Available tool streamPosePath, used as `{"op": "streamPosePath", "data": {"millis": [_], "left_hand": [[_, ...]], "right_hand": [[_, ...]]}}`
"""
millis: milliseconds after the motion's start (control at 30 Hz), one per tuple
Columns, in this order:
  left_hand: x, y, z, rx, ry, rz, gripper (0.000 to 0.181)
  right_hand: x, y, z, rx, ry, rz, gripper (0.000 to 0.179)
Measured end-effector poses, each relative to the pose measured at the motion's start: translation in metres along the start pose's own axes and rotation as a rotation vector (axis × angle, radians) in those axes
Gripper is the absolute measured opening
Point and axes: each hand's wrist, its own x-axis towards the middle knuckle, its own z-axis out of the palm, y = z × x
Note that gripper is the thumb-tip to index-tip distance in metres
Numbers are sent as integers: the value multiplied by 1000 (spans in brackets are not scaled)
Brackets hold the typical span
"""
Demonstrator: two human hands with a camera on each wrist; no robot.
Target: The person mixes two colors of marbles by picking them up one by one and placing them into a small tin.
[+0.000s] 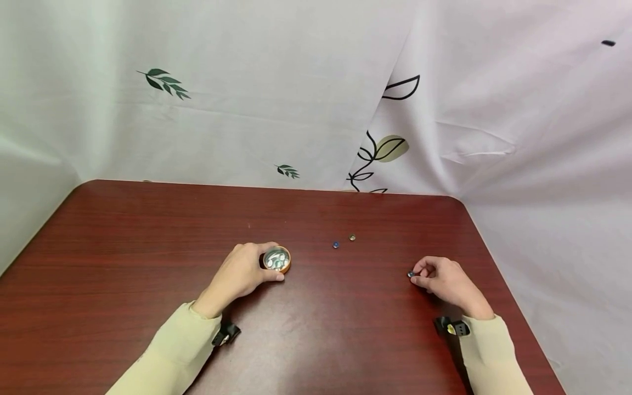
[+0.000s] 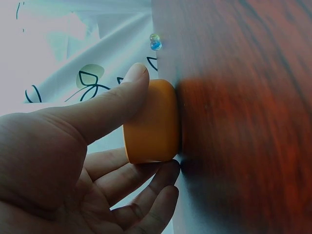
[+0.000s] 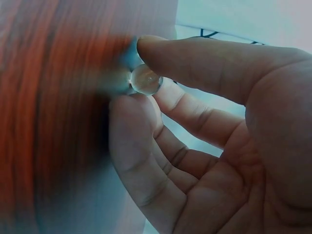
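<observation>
My left hand point(image 1: 241, 272) holds a small round orange cup point(image 1: 289, 264), thumb on the near side and fingers around the back. Upright on the table, the cup has shiny clear pieces point(image 1: 276, 259) inside that look like glass marbles. In the left wrist view the thumb point(image 2: 119, 97) lies against the smooth orange wall. Over to the right, my right hand point(image 1: 446, 281) pinches a clear glass marble point(image 3: 146, 79) between thumb and index finger at the tabletop. The other fingers of that hand are curled in toward the palm.
A blue marble point(image 1: 336, 244) and a yellowish marble point(image 1: 352, 237) lie close together on the reddish-brown table point(image 1: 316, 318), between the hands and farther back. A white cloth with leaf prints point(image 1: 266, 126) hangs behind the table and along its sides.
</observation>
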Motion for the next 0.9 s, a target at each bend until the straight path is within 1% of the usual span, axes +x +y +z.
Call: {"op": "streamPosePath", "data": {"millis": [433, 900], "left_hand": [[0, 0, 0, -8, 0, 10, 52], [0, 0, 0, -12, 4, 8, 55]], "right_hand": [[1, -1, 1, -11, 10, -6, 11], [0, -2, 1, -12, 13, -3, 11]]}}
